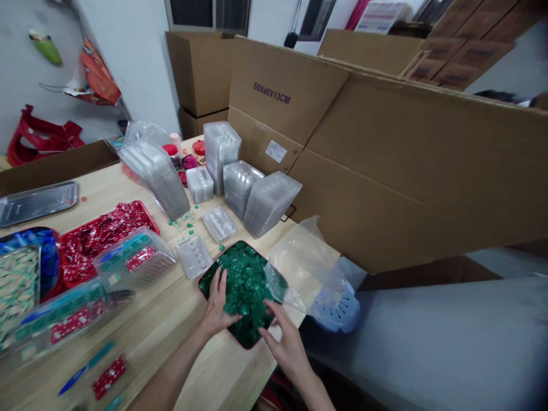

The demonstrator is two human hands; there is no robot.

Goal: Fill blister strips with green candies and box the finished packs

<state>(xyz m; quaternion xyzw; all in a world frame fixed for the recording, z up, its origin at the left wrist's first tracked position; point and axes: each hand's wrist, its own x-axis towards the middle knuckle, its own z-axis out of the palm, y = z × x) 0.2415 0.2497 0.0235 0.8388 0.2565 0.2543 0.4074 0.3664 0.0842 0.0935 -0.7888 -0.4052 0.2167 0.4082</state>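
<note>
A red tray (204, 290) heaped with small green wrapped pieces (244, 279) sits at the near edge of the wooden table (171, 331). My left hand (219, 305) lies on the left side of the green heap, fingers spread and flat. My right hand (286, 337) reaches over the heap's near right corner, fingers stretched out, close to a clear plastic bag (303, 265) that lies partly on the tray. Neither hand plainly holds anything.
Stacks of clear blister trays (252, 194) stand behind the green tray, with two single ones (194, 257) lying flat. A red tray of red wrapped pieces (100, 234), filled clear packs (128, 260) and a metal tray (38, 201) lie to the left. Large cardboard sheets (385, 160) wall off the right; a blue basket (338, 302) sits below.
</note>
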